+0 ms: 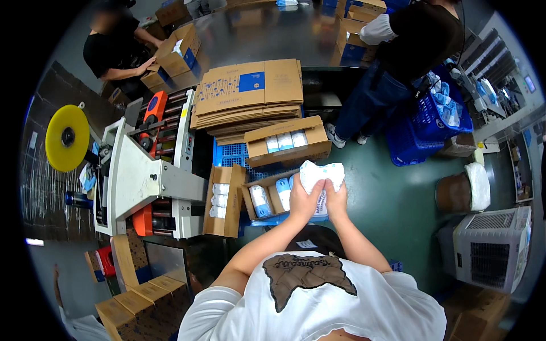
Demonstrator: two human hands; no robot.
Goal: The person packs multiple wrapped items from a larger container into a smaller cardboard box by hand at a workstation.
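Observation:
Both of my hands grip a soft white pack [320,174] with faint blue marks, raised in front of my chest. My left hand [305,200] holds its near left side and my right hand [336,199] its near right side, thumbs close together on top. Just left of the pack stands an open carton [247,203] with blue-and-white packs [261,201] inside, partly hidden by my left hand. Beyond it is another open carton [284,158] with a row of white-and-blue packs. A third open carton [231,215] to the left holds several white packs [219,200].
Flattened cartons [278,91] are stacked on a blue plastic crate [227,152]. A carton-sealing machine [153,176] with a yellow tape roll [67,138] stands left. Two people work at the far metal table [250,34]. Blue baskets [412,133] and an air cooler [486,250] stand right.

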